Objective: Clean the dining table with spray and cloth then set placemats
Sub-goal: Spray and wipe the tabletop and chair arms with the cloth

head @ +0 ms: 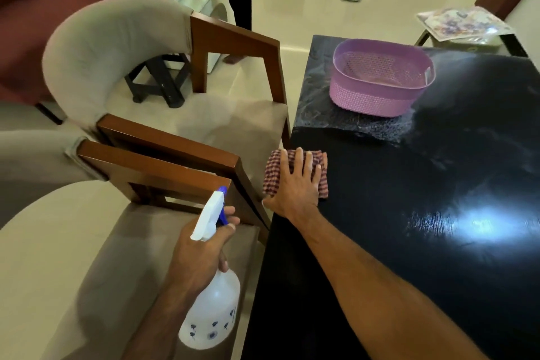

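Right hand (295, 184): lying flat, fingers spread, pressing down on the checked cloth (273, 174); not pinching it.
Cloth: sitting bunched at the left edge of the black dining table (409, 242), under the palm.
Left hand (201, 251): wrapping closed around the neck of the spray bottle (211, 310), a fingertip resting by the blue trigger.
Spray bottle: hanging off the table, over the seat of the near chair (96, 266).
Table: showing wet streaks and glare.
Purple basket (380, 79): standing at the far end, well apart from the cloth.
Placemats (461, 22): lying stacked beyond the table's far corner.
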